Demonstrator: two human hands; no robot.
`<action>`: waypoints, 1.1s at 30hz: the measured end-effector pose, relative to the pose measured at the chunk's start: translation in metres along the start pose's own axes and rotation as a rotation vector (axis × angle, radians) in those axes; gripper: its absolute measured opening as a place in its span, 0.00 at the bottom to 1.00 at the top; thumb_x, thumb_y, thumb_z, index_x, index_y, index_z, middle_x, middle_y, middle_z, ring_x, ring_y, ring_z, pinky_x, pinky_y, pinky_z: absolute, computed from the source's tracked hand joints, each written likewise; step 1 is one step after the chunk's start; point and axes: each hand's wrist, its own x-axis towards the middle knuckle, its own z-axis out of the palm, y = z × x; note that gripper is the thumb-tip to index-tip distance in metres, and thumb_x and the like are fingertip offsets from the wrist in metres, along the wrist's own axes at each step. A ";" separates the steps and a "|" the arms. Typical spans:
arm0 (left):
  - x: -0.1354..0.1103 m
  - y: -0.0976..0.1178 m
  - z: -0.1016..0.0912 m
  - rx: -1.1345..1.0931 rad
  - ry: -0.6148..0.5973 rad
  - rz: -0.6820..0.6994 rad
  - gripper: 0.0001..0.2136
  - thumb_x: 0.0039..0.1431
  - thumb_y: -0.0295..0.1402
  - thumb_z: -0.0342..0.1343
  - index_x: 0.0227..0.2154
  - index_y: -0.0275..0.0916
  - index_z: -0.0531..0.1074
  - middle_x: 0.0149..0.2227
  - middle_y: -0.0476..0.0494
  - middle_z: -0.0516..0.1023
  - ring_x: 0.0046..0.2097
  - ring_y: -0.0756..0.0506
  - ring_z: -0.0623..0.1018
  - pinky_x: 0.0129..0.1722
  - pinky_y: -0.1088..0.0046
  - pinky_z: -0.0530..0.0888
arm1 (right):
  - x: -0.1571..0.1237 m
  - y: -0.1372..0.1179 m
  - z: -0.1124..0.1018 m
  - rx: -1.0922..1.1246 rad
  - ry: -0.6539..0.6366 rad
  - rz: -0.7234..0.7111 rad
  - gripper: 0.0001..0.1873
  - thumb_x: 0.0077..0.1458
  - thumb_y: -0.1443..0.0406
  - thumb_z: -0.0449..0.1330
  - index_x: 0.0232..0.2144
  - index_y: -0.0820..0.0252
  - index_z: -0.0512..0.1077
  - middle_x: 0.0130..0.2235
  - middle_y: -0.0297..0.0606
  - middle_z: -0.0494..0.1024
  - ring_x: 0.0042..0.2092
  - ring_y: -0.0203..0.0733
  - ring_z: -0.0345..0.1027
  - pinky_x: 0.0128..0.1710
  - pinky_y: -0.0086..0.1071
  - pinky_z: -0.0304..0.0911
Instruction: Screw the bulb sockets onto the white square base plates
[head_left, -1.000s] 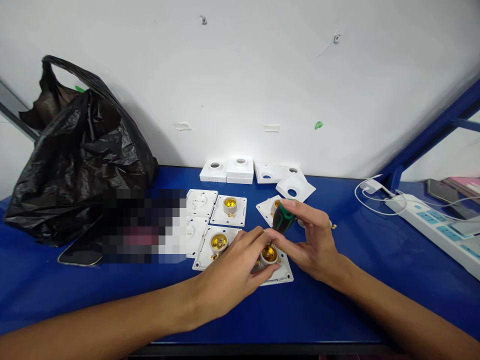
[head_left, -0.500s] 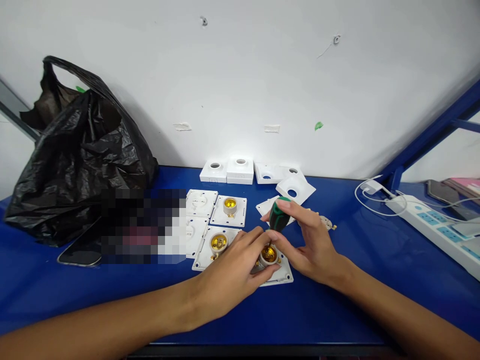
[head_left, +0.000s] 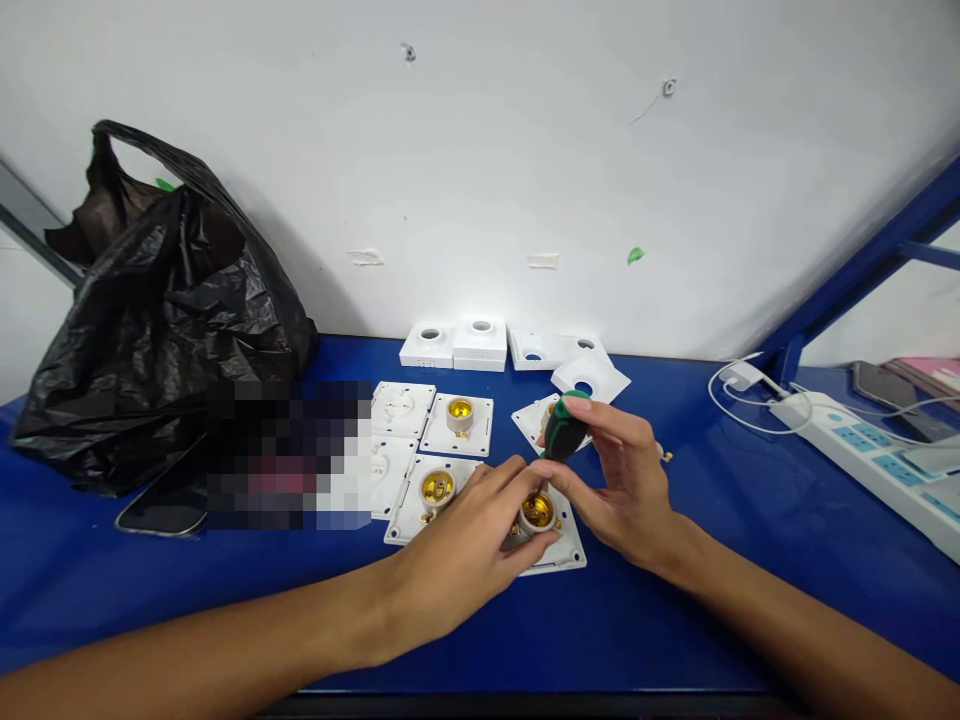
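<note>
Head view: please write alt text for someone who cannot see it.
The right hand points a green-black screwdriver down at a gold-lined socket, which the left hand holds on a white plate. White covers lie behind on a blue table, between a black bag and a power strip.

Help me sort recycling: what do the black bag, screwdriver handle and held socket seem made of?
Black bag: thin plastic, by its glossy creases.
Screwdriver handle: likely plastic or rubber, from smooth contours.
Held socket: brassy metal lining, by its shine; matte pale rim, perhaps ceramic.
</note>
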 end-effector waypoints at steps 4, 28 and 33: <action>0.000 -0.001 0.001 0.004 0.008 -0.005 0.16 0.69 0.34 0.60 0.57 0.45 0.67 0.52 0.44 0.74 0.53 0.36 0.74 0.54 0.54 0.75 | -0.003 0.002 0.000 0.036 -0.010 0.030 0.43 0.58 0.80 0.64 0.69 0.49 0.58 0.62 0.37 0.72 0.57 0.43 0.74 0.59 0.43 0.73; 0.001 0.000 0.001 0.014 0.011 -0.002 0.15 0.69 0.34 0.61 0.56 0.43 0.68 0.52 0.42 0.74 0.54 0.35 0.74 0.56 0.51 0.75 | -0.006 0.006 -0.003 -0.025 -0.060 0.008 0.43 0.61 0.79 0.60 0.72 0.49 0.53 0.64 0.39 0.69 0.57 0.43 0.73 0.57 0.42 0.73; 0.000 -0.002 0.002 0.015 0.049 0.033 0.16 0.69 0.33 0.61 0.56 0.44 0.67 0.52 0.42 0.75 0.53 0.37 0.76 0.57 0.52 0.74 | -0.005 0.000 0.001 -0.017 -0.074 -0.052 0.45 0.60 0.82 0.57 0.72 0.48 0.52 0.58 0.35 0.74 0.52 0.40 0.73 0.53 0.39 0.75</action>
